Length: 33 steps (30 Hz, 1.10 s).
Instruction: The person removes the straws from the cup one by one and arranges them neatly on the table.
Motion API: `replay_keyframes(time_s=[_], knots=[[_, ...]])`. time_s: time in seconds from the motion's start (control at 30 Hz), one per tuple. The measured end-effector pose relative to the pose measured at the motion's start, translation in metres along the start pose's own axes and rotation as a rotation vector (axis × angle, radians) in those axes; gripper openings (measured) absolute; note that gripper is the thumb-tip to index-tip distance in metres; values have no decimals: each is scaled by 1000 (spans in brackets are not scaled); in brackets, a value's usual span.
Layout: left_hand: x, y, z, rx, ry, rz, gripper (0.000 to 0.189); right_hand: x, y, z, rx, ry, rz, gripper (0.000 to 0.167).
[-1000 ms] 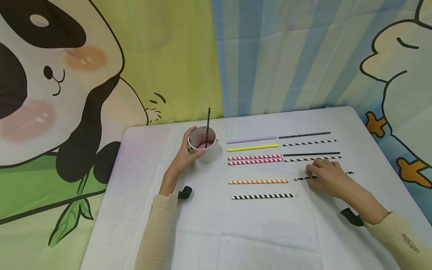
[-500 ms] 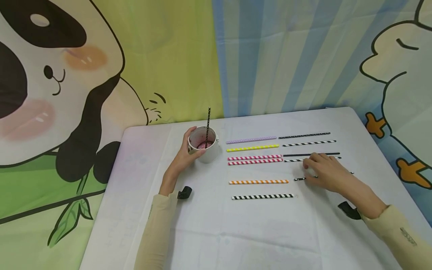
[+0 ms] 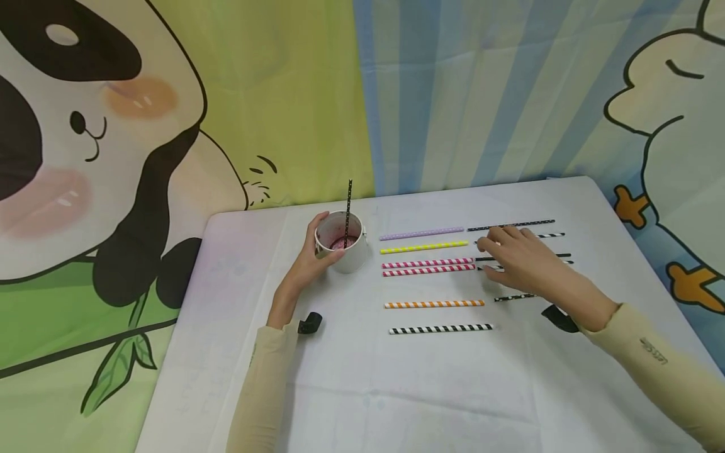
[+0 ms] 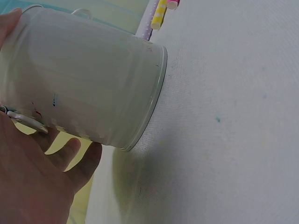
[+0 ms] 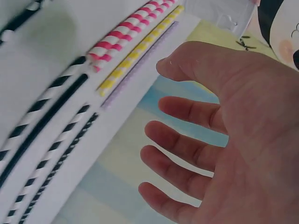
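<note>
My left hand [image 3: 304, 269] grips a small white metal pail [image 3: 352, 257], fingers and thumb around its side. One black straw with pale dots [image 3: 348, 207] stands upright in the pail, above a reddish-stained bottom. In the left wrist view the pail [image 4: 88, 74] shows paint specks and a handle fitting. My right hand [image 3: 523, 263] is above the right-hand group of straws, partly hiding them. Its fingers are spread and loosely bent with nothing between them, as the right wrist view shows. Beneath it lie a plain black straw [image 5: 46, 126], black-and-white striped straws [image 5: 46, 100] and a black dotted straw [image 3: 538, 223].
Left of these lie a lilac dotted straw [image 3: 421, 234], a yellow one [image 3: 425, 247] and two pink-striped straws [image 3: 427, 263]. Nearer are an orange-striped straw [image 3: 434, 304], a black-striped straw [image 3: 440, 329] and another black dotted straw [image 3: 512, 297]. A printed cloth [image 3: 317, 113] hangs behind the white table [image 3: 453, 396].
My right hand has let go of the nearest black dotted straw and moved up and left over the farther straws. The left hand and pail have stayed in place.
</note>
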<state>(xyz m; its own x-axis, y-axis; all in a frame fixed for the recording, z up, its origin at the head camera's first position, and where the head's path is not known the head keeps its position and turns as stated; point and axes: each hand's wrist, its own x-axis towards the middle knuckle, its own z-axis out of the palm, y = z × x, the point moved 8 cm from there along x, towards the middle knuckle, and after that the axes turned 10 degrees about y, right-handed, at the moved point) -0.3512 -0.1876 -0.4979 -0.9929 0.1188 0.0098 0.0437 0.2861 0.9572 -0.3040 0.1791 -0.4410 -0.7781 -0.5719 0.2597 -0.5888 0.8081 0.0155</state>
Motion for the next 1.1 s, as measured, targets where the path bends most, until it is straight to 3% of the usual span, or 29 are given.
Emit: replay_keyframes(time_s=[0.27,0.43,0.53,0.73,0.83,0.97,1.1], knots=[[-1,-1,-1,-4,5,-5,89,40,-21,-6,-26,23,-79,43],[-1,0,-2,-14,4,0,89,63,-31,-5,41,30,-36,43],[-1,0,-2,-16,4,1,89,76,-34,-2,177,66,23,40],[0,0,-2,-19,-2,14,89,106,-38,17,650,72,230,34],[0,0,-2,-19,-1,14,89,122,-43,30,836,60,326,34],[0,-1,-2,-24,0,12,89,143,-52,41,994,74,402,32],[1,-1,-1,-30,1,15,89,164,-63,49,1067,85,414,32]])
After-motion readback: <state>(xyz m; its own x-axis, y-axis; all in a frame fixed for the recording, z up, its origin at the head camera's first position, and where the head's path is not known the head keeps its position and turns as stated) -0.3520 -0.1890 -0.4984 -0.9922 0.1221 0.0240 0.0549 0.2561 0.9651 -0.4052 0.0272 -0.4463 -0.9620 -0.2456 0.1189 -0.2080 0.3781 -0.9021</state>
